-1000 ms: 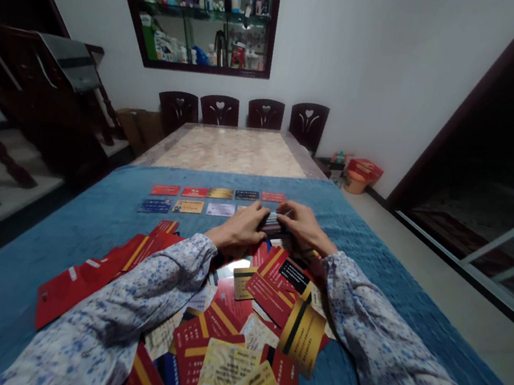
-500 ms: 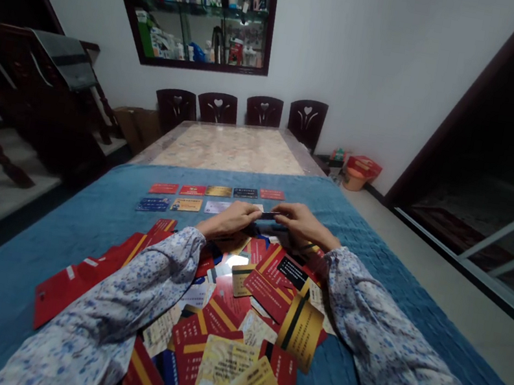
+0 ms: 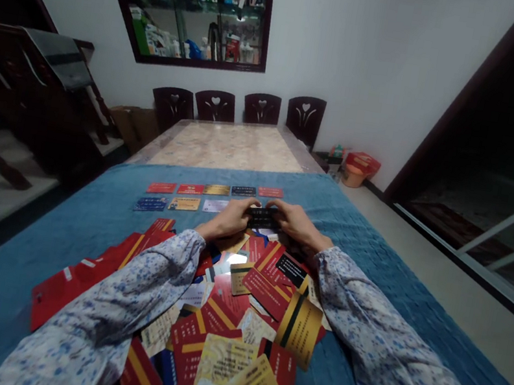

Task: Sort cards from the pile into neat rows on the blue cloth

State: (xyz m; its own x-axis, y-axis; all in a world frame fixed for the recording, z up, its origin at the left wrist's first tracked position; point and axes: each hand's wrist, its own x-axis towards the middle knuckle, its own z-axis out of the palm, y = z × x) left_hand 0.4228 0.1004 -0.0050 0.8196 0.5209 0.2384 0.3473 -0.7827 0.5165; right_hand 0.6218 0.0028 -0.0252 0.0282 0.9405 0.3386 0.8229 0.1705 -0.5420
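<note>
My left hand and my right hand together pinch one dark card by its two ends, just above the blue cloth. Beyond the hands, cards lie in two neat rows: a far row of red, gold and dark ones, and a nearer row of blue, gold and pale ones. Between my forearms spreads a loose heap of red, gold and blue cards.
The blue cloth covers the near part of a long table; its bare marble top runs on to several dark chairs at the far end. A wall cabinet hangs above. A staircase is left; floor and a glass door are right.
Both hands have stayed together on the dark card, which has tilted from edge-on to face up; the view has shifted slightly.
</note>
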